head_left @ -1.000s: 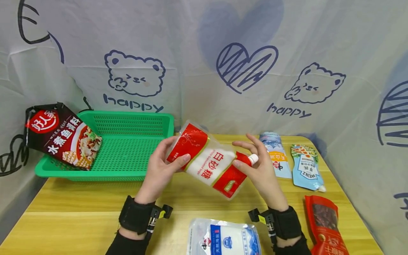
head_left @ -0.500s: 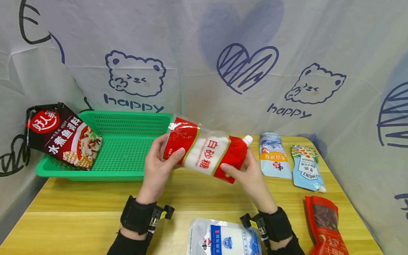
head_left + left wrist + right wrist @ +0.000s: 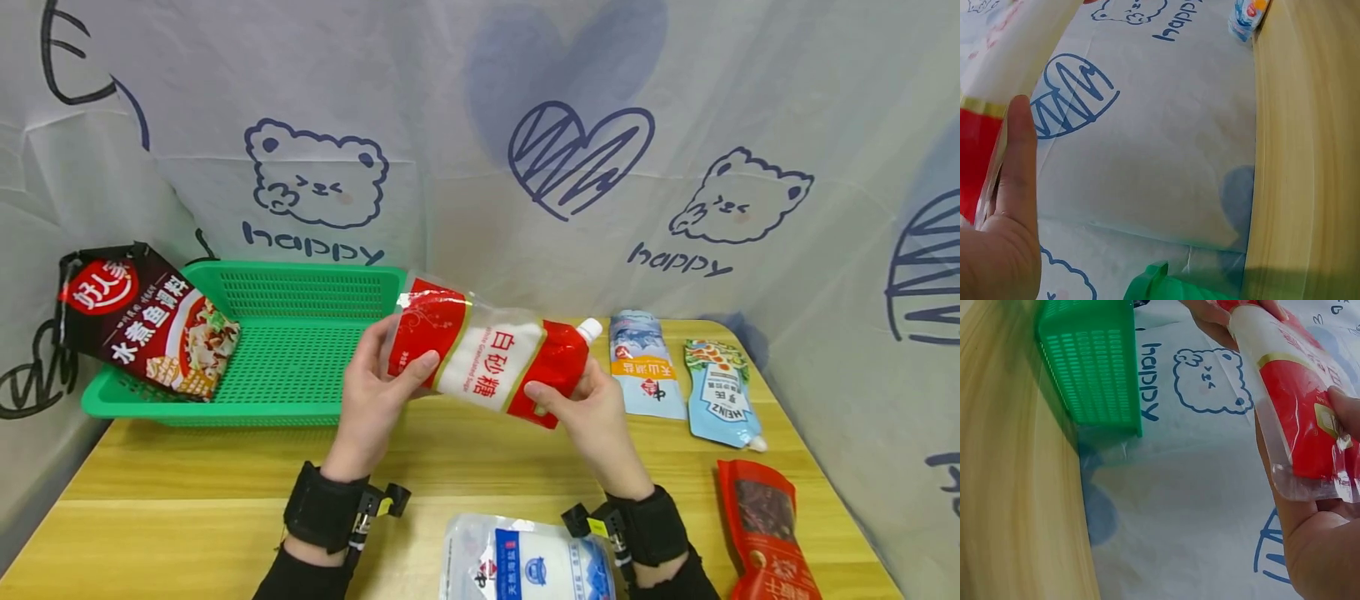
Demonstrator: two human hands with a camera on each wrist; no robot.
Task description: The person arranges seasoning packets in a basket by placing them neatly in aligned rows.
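A red and white bag of white granulated sugar (image 3: 487, 354) is held up above the table between both hands, tilted with its white spout cap at the upper right. My left hand (image 3: 375, 387) grips its left end, thumb across the front and fingers behind. On the other end, my right hand (image 3: 592, 417) holds the red capped part with the thumb in front. The right wrist view shows the bag (image 3: 1300, 419) with the right fingers behind it. In the left wrist view only part of the bag (image 3: 997, 81) appears beside the left hand (image 3: 1013, 206).
A green basket (image 3: 300, 408) stands at the back left, with a dark seasoning bag (image 3: 153, 321) leaning in it. Salt bag (image 3: 536, 562) lies in front. At right are a blue salt pouch (image 3: 648, 367), a Heinz pouch (image 3: 722, 396) and a red snack bag (image 3: 768, 529).
The right hand has shifted from the capped corner to grip the bag's right end from below. The bag has turned to lie more level, its cap swinging upward. The left hand keeps its hold.
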